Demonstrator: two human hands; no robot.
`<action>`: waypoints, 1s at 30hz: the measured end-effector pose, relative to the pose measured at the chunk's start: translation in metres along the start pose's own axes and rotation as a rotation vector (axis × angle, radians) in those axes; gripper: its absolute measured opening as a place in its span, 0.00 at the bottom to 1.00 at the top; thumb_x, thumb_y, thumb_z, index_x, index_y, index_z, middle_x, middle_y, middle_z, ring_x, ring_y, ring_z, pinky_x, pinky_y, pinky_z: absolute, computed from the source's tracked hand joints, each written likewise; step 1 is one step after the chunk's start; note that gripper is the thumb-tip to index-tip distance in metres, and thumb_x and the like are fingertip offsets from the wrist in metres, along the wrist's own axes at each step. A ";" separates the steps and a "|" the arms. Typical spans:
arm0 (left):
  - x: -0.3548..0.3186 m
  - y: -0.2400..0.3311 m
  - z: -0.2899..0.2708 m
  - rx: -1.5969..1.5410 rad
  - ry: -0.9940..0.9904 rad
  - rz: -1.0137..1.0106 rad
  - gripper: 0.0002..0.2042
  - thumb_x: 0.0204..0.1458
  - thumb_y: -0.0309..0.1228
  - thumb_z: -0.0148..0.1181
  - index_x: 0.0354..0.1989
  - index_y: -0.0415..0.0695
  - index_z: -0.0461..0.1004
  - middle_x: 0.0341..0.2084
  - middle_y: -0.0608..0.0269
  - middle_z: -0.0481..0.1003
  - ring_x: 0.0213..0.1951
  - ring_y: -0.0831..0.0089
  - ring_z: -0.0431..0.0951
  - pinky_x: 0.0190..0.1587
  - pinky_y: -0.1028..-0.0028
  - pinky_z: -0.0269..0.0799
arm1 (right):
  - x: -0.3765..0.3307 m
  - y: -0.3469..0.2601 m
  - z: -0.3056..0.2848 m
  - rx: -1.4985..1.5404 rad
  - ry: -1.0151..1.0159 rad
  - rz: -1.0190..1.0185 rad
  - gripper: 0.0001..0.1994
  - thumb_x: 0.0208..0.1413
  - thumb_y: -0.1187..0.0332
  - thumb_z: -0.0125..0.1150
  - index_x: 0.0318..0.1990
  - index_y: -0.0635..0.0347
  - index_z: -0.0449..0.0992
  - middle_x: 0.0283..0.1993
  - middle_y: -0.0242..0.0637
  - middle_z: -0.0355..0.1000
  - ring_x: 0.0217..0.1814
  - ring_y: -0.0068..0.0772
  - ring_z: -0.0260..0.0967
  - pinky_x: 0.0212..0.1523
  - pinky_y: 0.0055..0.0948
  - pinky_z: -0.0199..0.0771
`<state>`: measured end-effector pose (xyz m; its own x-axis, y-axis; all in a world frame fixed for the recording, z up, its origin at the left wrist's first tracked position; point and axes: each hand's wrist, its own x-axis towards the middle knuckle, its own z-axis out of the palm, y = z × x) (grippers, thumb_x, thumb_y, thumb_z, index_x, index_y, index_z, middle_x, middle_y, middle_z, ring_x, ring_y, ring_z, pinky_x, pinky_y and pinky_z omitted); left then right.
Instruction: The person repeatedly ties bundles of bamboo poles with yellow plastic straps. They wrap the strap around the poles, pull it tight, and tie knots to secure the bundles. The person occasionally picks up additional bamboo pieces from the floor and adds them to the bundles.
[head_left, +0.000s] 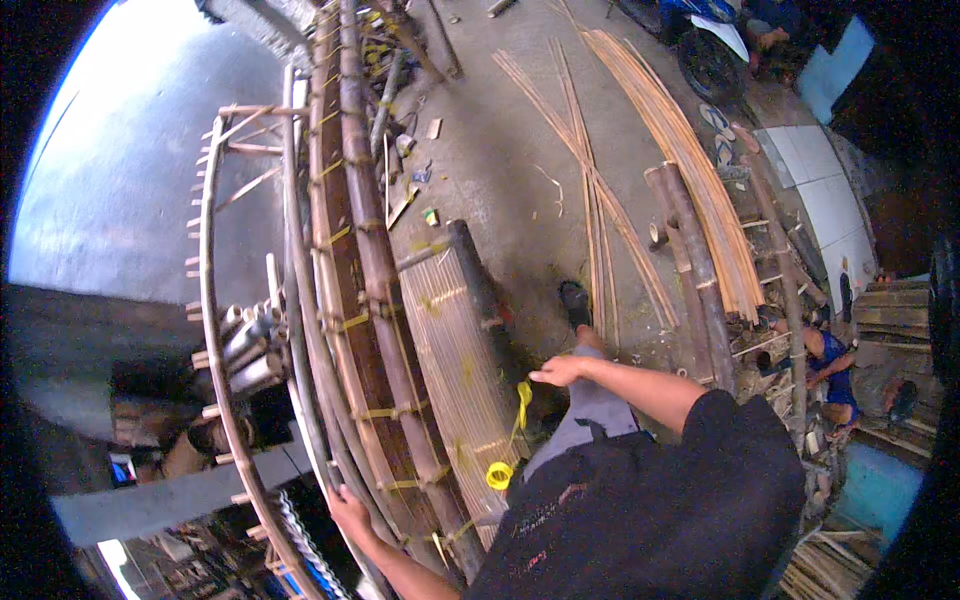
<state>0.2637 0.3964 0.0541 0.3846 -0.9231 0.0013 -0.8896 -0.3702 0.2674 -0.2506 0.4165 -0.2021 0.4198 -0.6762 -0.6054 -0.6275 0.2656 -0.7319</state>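
My right hand (560,371) is closed, with a yellow plastic strap (523,400) hanging from its fingertips. Below it a small yellow roll (498,475) rests close to my leg, at the edge of a slatted panel (448,330). At lower left my left hand (350,514) grips a long thin bamboo pole (312,425), its fingers partly hidden. Beside that pole runs a bundle of thick bamboo poles (372,250), tied at intervals with yellow strap.
A bamboo ladder-like frame (208,240) stands at left. Long split bamboo strips (690,165) and crossed strips (590,190) lie on the concrete floor. Thick bamboo lengths (695,270) lean at right. A motorcycle wheel (710,65) and another person in blue (832,370) are farther right.
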 end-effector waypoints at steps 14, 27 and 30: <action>-0.028 0.589 0.421 -0.439 -0.866 0.643 0.14 0.56 0.29 0.57 0.50 0.38 0.73 0.40 0.51 0.76 0.41 0.62 0.76 0.47 0.68 0.71 | 0.218 0.429 -0.282 0.571 0.765 0.840 0.25 0.56 0.49 0.51 0.41 0.68 0.78 0.48 0.61 0.73 0.52 0.60 0.71 0.54 0.48 0.71; -0.075 0.641 0.632 -0.457 -1.162 0.108 0.16 0.57 0.27 0.57 0.53 0.36 0.70 0.38 0.52 0.76 0.35 0.67 0.76 0.41 0.72 0.72 | 0.375 0.756 -0.431 0.252 0.727 1.162 0.22 0.57 0.58 0.53 0.58 0.52 0.66 0.55 0.52 0.69 0.59 0.58 0.64 0.54 0.57 0.66; -0.078 0.647 0.640 -0.441 -1.152 0.050 0.16 0.58 0.29 0.57 0.53 0.36 0.70 0.39 0.53 0.76 0.36 0.68 0.76 0.42 0.72 0.72 | 0.375 0.757 -0.427 0.041 0.844 1.196 0.21 0.57 0.59 0.54 0.56 0.56 0.67 0.58 0.48 0.67 0.61 0.55 0.61 0.54 0.56 0.66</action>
<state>-0.4997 0.1627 -0.3893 -0.2877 -0.5710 -0.7688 -0.6519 -0.4713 0.5940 -0.8484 0.0711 -0.8495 -0.8362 -0.2323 -0.4969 -0.2935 0.9548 0.0474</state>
